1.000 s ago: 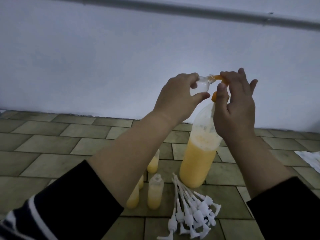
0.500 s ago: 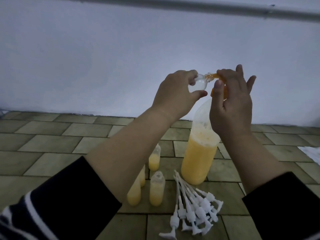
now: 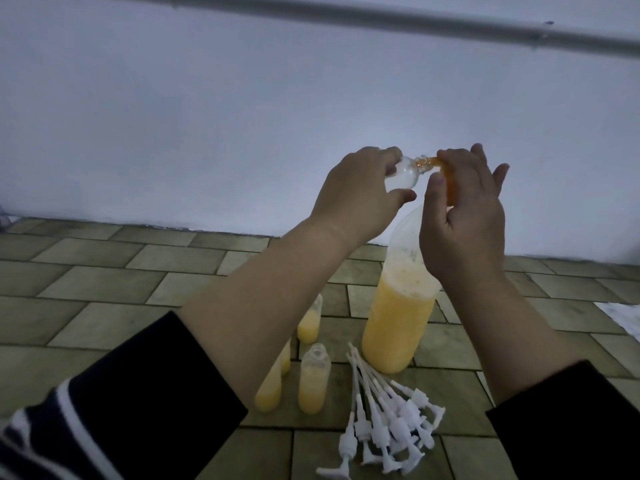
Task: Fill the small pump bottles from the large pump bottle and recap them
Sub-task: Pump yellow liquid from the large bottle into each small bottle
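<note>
dim, flat, bluish light fills the scene; the wall (image 3: 242,116) glows palest at centre and darkens toward the corners. no hard shadows fall on the floor tiles (image 3: 104,282). the striped sleeve (image 3: 52,441) blurs at the lower edge, and the pipe (image 3: 381,17) bows slightly from wide-angle distortion.

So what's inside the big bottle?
The big bottle holds yellow liquid up to roughly two thirds; above that it is clear with specks on the wall. The right hand covers its top and part of the orange pump.
</note>
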